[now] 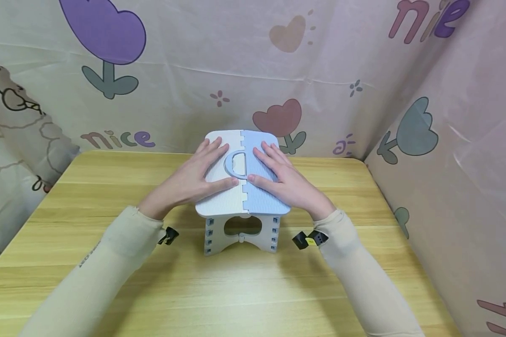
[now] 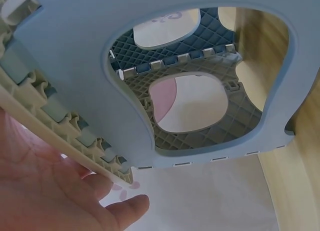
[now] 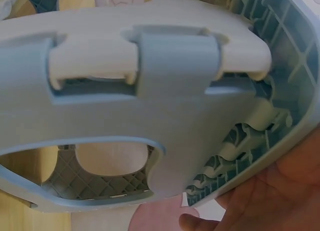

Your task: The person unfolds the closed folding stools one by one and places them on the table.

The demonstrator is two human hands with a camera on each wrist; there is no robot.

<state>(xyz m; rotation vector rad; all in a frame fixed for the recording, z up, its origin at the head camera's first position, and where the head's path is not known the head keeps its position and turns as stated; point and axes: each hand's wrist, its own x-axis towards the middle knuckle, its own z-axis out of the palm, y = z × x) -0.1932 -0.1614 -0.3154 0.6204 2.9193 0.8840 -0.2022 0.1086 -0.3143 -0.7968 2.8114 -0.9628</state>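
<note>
A folding step stool stands upright and unfolded on the wooden table, its top half white and half light blue. Across the seam of the top lies a blue carry handle. My left hand rests flat on the white half, fingers spread. On the blue half my right hand lies the same way. Both thumbs reach toward the seam near the handle. From below, the left wrist view shows the stool's blue side panel with a large cutout. Hinge knuckles appear close up in the right wrist view.
The wooden table extends around the stool on all sides. A printed cloth with flowers and lettering hangs behind it and along the sides. Each wrist carries a small black camera on a pale sleeve.
</note>
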